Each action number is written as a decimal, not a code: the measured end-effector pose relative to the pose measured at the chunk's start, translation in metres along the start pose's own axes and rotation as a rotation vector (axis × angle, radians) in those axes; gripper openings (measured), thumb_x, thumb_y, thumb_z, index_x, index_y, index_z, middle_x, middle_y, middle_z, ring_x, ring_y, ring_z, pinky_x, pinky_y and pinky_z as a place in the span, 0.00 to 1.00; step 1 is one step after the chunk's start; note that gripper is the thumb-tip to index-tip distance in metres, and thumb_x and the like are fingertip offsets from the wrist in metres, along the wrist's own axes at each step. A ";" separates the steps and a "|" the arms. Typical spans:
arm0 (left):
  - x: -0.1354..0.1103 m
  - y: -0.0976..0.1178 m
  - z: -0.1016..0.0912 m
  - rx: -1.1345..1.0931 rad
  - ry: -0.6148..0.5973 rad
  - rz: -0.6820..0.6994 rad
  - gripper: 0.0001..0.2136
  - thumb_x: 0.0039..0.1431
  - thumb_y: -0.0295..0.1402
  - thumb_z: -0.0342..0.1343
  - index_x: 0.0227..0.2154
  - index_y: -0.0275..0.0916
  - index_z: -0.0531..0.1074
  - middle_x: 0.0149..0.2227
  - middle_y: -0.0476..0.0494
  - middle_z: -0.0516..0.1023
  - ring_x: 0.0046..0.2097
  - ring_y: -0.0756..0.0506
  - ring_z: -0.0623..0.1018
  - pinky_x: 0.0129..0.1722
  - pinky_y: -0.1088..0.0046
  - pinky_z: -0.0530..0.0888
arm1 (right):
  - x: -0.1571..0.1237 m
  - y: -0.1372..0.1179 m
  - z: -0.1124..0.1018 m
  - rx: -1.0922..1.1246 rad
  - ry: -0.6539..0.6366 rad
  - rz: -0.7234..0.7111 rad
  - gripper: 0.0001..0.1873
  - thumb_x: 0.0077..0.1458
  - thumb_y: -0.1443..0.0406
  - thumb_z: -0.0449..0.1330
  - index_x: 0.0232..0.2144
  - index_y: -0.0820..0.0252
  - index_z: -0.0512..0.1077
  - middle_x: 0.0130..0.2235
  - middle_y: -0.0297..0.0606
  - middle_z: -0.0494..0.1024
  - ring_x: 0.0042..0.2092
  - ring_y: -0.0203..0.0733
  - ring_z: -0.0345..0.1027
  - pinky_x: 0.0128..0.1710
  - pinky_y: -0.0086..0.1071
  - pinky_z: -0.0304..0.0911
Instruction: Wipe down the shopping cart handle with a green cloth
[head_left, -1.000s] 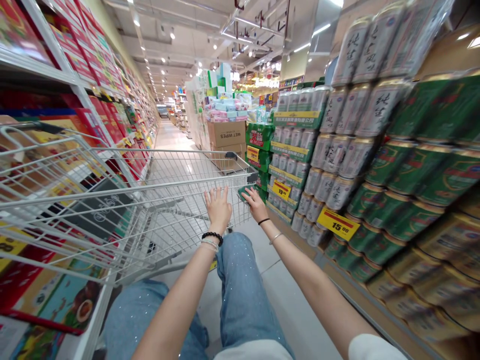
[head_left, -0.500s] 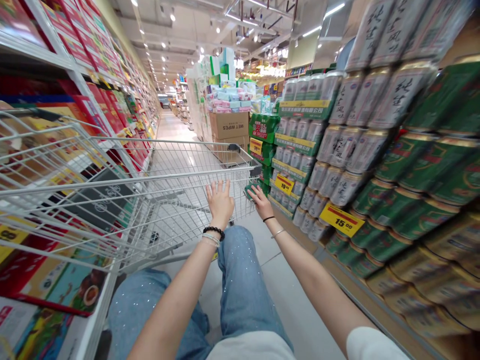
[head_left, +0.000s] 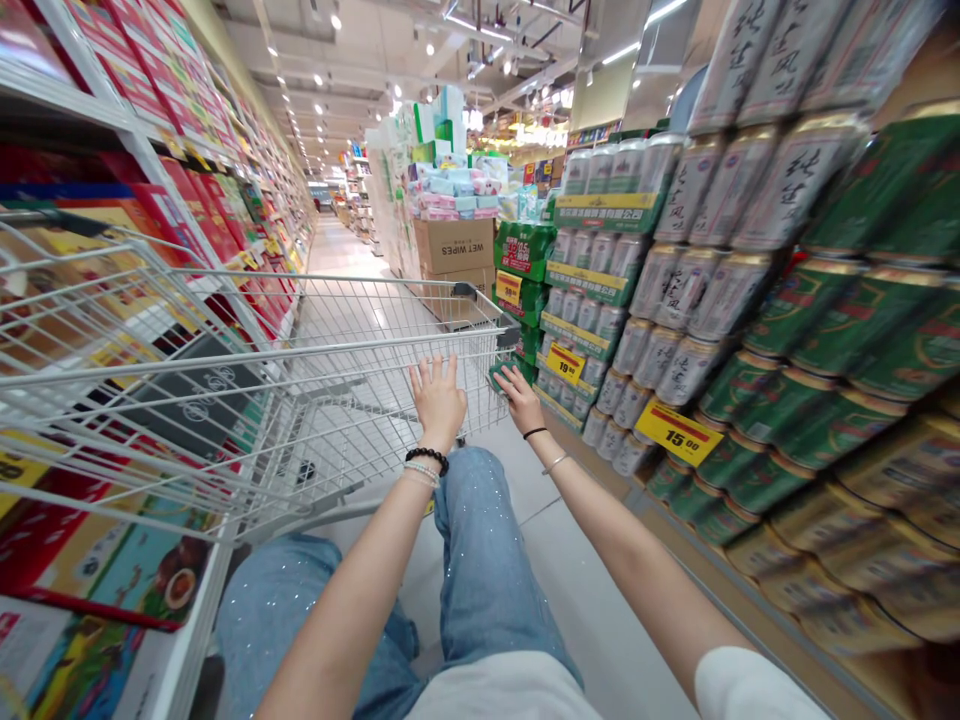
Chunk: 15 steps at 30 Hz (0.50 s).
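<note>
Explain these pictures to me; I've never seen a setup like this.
There is no machine here. These are a person's own two bare hands, filmed by a single camera worn on the head, which looks forward and down, so you see roughly what the person sees. The person is in a supermarket aisle, at a wire shopping cart. The left hand lies open against the cart's wire, and the right hand is open at the cart's corner, beside a green multipack. Neither hand holds anything. To the right are stacked silver cans and green cans, with a yellow price tag reading 15.00.
</note>
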<state>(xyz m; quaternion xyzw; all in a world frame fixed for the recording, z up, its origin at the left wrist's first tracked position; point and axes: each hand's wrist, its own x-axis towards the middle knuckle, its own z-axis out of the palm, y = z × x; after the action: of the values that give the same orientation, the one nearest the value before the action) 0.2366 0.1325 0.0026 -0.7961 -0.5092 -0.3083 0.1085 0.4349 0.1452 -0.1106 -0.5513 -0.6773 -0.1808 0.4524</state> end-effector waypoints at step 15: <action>-0.001 -0.001 -0.008 0.016 -0.038 0.012 0.30 0.56 0.25 0.47 0.64 0.36 0.62 0.65 0.35 0.65 0.67 0.32 0.60 0.68 0.46 0.51 | -0.004 -0.038 0.020 -0.048 -0.034 0.059 0.36 0.51 0.81 0.49 0.57 0.51 0.71 0.61 0.38 0.71 0.66 0.47 0.58 0.66 0.47 0.57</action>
<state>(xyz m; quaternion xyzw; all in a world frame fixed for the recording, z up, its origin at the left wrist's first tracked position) 0.2330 0.1284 0.0080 -0.8040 -0.5090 -0.2882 0.1070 0.3918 0.1450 -0.1141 -0.5848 -0.6636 -0.1744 0.4327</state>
